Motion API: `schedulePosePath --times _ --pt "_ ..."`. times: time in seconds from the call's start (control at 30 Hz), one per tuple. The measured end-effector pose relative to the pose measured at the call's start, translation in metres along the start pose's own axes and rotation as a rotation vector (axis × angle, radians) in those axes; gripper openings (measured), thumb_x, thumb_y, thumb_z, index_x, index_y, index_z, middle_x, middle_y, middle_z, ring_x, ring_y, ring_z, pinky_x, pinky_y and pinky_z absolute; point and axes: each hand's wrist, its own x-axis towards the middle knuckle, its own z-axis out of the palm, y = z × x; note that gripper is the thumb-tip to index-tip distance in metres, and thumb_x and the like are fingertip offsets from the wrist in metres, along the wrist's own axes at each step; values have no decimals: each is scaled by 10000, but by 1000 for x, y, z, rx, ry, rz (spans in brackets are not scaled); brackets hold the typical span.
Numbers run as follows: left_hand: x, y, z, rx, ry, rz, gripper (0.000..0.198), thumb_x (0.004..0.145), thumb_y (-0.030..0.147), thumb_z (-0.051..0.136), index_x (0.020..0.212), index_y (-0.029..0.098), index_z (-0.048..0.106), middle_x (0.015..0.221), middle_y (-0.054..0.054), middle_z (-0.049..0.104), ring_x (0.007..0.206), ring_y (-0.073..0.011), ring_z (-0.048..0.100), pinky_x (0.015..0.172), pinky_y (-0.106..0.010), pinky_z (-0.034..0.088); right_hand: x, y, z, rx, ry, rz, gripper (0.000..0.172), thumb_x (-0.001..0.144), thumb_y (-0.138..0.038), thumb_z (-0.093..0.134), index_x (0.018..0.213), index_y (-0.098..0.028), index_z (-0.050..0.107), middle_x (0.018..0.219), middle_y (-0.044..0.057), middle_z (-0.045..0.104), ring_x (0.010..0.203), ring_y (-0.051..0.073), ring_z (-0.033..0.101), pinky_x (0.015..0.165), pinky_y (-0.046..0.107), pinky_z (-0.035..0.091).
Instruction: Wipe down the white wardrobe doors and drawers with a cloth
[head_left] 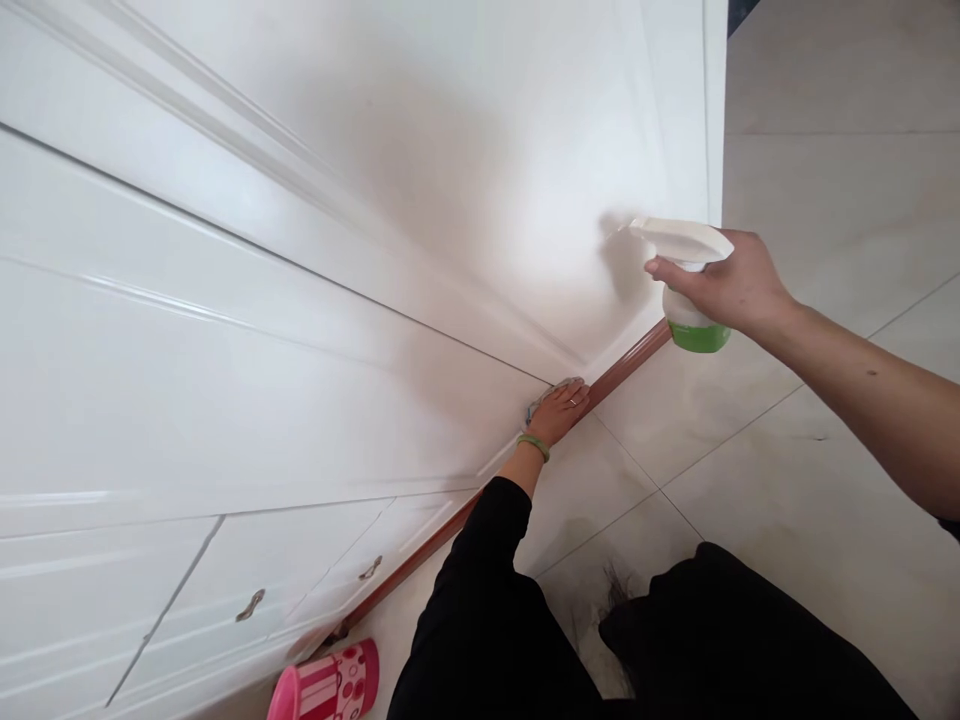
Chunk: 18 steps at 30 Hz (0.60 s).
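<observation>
My left hand (pixel 559 410) presses a cloth (pixel 534 408) against the lower part of the white cabinet (pixel 315 400), close to its reddish-brown base trim (pixel 630 362). Only the cloth's edge shows past my fingers; a green bangle circles that wrist. My right hand (pixel 731 280) is wrapped round a spray bottle (pixel 699 335) with a white trigger head and a green lower part. The bottle is upright beside the cabinet's far end, its nozzle pointing at the white panel.
A pink patterned bin (pixel 330 685) stands on the floor by the cabinet's base at the lower left. Small metal handles (pixel 250 604) stick out from the lower drawers. Pale floor tiles (pixel 832 440) stretch along the right side.
</observation>
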Motion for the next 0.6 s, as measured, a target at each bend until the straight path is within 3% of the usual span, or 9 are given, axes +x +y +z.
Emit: schedulePosePath --times 0.1,0.23,0.37,0.5,0.6 --pt "2 -1 -2 -5 2 8 581 1056 66 371 1598 124 571 1766 -97 446 1705 -219 312 1411 -384 317 2 11 -8 19 -20 103 453 903 -627 792 1074 -208 795 1039 126 797 1013 341 724 971 538 600" --pt "10 1 -3 -13 22 4 542 1062 81 384 1542 144 627 1743 -90 491 1699 -217 332 1412 -382 318 2 28 -15 39 -34 108 369 923 -541 796 1123 -231 809 1158 95 813 1040 295 717 981 496 572" --pt "22 7 -3 -26 45 -19 519 1065 94 436 1536 153 645 1716 -114 521 1679 -230 381 1388 -431 380 -6 54 -15 -115 -11 217 409 887 -598 827 1044 -222 797 973 135 792 884 313 703 831 488 574" --pt "31 11 -1 -46 50 -36 501 1087 96 406 1523 127 651 1712 -114 530 1671 -249 396 1376 -442 399 -38 79 6 -266 -227 88 450 893 -644 784 1096 -243 784 973 115 793 869 325 713 754 447 539" --pt "34 11 2 -60 46 -41 513 1093 87 378 1533 117 640 1720 -118 517 1683 -255 370 1383 -458 388 -71 89 38 -166 -348 -5 452 922 -670 700 1132 -278 784 1031 58 824 911 307 747 741 402 523"
